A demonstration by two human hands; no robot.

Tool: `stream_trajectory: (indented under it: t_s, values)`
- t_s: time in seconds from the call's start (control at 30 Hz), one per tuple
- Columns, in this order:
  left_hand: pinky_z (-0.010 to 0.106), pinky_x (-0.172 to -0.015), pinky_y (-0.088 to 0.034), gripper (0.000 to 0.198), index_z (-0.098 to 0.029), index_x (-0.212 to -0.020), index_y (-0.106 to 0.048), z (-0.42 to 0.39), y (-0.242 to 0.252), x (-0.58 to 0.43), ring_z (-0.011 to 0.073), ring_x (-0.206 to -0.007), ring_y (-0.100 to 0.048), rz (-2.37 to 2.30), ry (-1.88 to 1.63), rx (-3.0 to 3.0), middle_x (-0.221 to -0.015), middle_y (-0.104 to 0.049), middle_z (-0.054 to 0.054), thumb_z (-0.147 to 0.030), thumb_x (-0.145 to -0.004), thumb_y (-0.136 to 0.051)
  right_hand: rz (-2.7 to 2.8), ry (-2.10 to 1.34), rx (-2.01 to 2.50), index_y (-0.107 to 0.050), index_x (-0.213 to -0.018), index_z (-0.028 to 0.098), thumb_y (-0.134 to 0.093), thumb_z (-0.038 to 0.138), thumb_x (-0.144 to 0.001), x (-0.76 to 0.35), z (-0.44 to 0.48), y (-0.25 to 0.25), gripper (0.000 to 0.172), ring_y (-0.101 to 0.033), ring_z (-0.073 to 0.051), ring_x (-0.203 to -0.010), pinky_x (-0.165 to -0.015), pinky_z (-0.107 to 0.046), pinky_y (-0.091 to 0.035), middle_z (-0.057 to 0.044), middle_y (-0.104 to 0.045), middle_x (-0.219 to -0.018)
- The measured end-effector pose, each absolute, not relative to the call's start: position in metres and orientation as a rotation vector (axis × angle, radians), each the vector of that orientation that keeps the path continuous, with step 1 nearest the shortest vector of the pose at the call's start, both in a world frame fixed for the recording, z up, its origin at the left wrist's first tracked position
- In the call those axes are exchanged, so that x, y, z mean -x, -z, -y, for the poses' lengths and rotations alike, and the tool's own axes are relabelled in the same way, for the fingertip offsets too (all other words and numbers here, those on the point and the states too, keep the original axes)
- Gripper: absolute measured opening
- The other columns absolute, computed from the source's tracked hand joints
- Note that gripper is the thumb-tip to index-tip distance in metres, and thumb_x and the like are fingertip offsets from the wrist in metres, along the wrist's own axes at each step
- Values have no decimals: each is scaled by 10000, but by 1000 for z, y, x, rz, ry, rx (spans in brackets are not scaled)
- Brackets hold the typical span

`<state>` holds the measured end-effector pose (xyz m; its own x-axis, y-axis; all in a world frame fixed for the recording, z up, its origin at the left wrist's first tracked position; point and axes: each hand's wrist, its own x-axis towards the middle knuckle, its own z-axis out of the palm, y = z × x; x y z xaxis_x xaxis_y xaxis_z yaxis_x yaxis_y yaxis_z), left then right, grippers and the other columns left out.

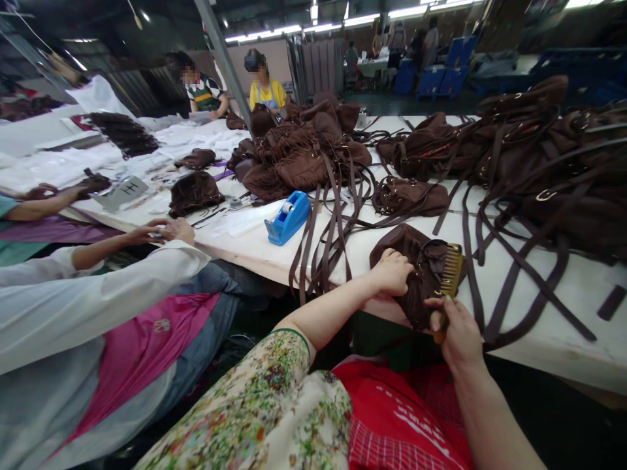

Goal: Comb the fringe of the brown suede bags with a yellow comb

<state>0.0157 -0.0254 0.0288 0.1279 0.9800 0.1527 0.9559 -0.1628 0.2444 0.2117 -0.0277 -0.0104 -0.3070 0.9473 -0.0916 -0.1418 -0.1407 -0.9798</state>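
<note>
A dark brown drawstring bag [402, 243] lies at the table's front edge, right of centre. My left hand [392, 273] rests on its left side, fingers curled over the material. Gripped by its handle, a yellow wide-toothed comb [451, 269] stands upright in my right hand [459, 329]. The comb's teeth point left, against the bag's gathered right side; whether they run through any fringe I cannot tell. Dark straps [329, 241] trail over the table edge left of the bag.
A blue tape dispenser [289, 219] stands to the left. Fringed brown bags [298, 153] are heaped behind it, more bags [539, 176] at right with long loose straps. A co-worker's hands [169, 232] are at the table edge on my left. Two people work across the table.
</note>
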Motion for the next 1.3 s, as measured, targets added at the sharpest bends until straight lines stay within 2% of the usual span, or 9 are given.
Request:
stream_trajectory:
  t_s: [0.3, 0.43, 0.63, 0.77, 0.9, 0.97, 1.07, 1.2, 1.3]
  values:
    - [393, -1102, -260, 223, -187, -942, -701, 62, -30, -3, 187, -1002, -583, -1652, -559, -2336, -969, -681, 53, -272, -843, -520, 1437, -1463, 1141, -577, -792, 197, -569, 600, -846, -228, 25, 18, 408, -450, -74, -388, -409, -226, -373, 3, -651, -684]
    - [342, -1041, -340, 239, -179, -929, -704, 95, -28, 2, 178, -999, -584, -1588, -602, -2368, -984, -680, 63, -285, -912, -490, 1945, -1080, 1329, -606, -850, 211, -453, 578, -913, -237, 14, 11, 403, -566, -154, -499, -497, -271, -411, -17, -646, -655]
    - [303, -968, -413, 233, -166, -966, -717, 117, -34, 4, 179, -974, -609, -1599, -547, -2294, -1001, -691, 79, -238, -905, -504, 2383, -306, 1400, -645, -892, 211, -427, 459, -944, -224, 3, 4, 334, -539, -169, -514, -502, -277, -277, -48, -652, -648]
    - [279, -924, -454, 202, -176, -937, -709, 121, -47, 5, 174, -982, -629, -1580, -637, -2203, -1038, -690, 73, -260, -883, -533, 2508, -131, 1381, -642, -876, 213, -418, 476, -951, -221, 12, 10, 353, -502, -156, -477, -488, -270, -208, -51, -650, -642]
    - [308, -1049, -390, 256, -164, -1007, -686, 104, -52, 14, 189, -1190, -542, -1604, -973, -2066, -1279, -598, 93, -302, -914, -490, 2638, -60, 1278, -614, -773, 222, -442, 510, -934, -228, 25, 22, 372, -513, -157, -473, -492, -268, -167, -38, -644, -616]
    - [295, -1010, -414, 308, -155, -1052, -679, 88, -47, 21, 168, -1124, -568, -1518, -992, -1907, -1295, -593, 90, -295, -940, -428, 2695, -104, 1199, -605, -727, 224, -461, 540, -916, -233, 29, 26, 396, -524, -162, -480, -495, -271, -180, -32, -636, -601]
    - [223, -770, -473, 426, -153, -1081, -685, 67, -36, 31, 96, -789, -597, -1401, -885, -1543, -1169, -659, 63, -323, -980, -309, 2705, -382, 1132, -609, -699, 230, -477, 591, -887, -243, 28, 29, 428, -537, -174, -493, -499, -275, -260, -13, -596, -547]
    - [191, -552, -375, 509, -148, -1109, -698, 60, -36, 33, 79, -540, -492, -1348, -870, -1302, -692, -638, 12, -471, -970, -329, 2488, -1113, 1052, -631, -700, 223, -557, 608, -837, -253, 22, 26, 415, -548, -163, -517, -489, -261, -365, 10, -587, -559]
    - [205, -490, -326, 497, -158, -1086, -714, 62, -48, 25, 72, -470, -441, -1188, -810, -1258, -647, -621, 4, -545, -912, -456, 2105, -1677, 1084, -610, -711, 204, -595, 615, -811, -255, 21, 24, 423, -386, -100, -358, -345, -223, -271, 57, -457, -453]
